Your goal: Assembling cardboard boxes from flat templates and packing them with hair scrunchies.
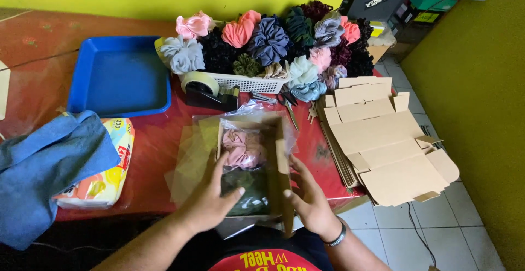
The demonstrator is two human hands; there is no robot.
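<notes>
Head view: we're looking down at a red table (153, 140) from right above our own hands.
Blue cloth (44, 172): draped over a printed tissue pack (112, 167) at the left edge, parked clear of the working spot.
Blue tray (121, 74): sits behind that, near the wall.
Flat cardboard blanks (383, 140): stacked at the right and hanging over the table edge, close to our right arm, probably so the next one is easy to grab.
White basket (251, 83): heaped with fabric scrunchies in lots of colours, straight ahead of the box.
Small cardboard box (280, 161): folded up and open, right in front of us near the table's front edge, lying on clear plastic bags (191, 161).
Tape dispenser (210, 91): black, just in front of the basket.
Left hand (210, 200): spread flat with fingers wide, pressing down on the dark scrunchie (249, 191) inside the box, looks like it's keeping the fabric tucked in.
Right hand (307, 197): open, fingers resting against the box's right wall, steadying it; gripping nothing.
Pink scrunchie (243, 148): bagged, at the far end of the box.
</notes>
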